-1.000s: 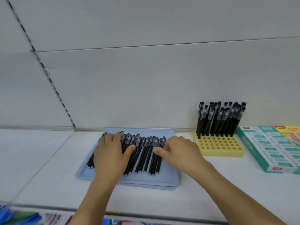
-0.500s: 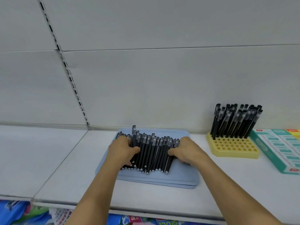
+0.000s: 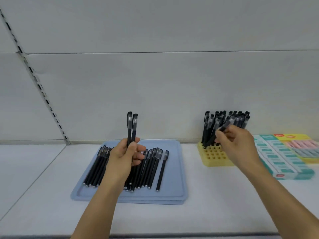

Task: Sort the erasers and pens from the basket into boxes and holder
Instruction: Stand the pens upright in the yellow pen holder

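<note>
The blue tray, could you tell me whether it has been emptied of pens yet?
No, a row of black pens lies on the blue tray beside the left hand, which holds two pens upright.

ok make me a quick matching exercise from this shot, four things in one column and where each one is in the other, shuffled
Things:
1. two pens
2. single pen
3. loose pens
4. erasers

Places:
A. lying flat on the blue tray
B. packed in the green box at far right
C. held upright in the left hand
D. pinched by the right hand, tip at the yellow holder

Pairs: 1-C, 2-D, 3-A, 4-B
</note>
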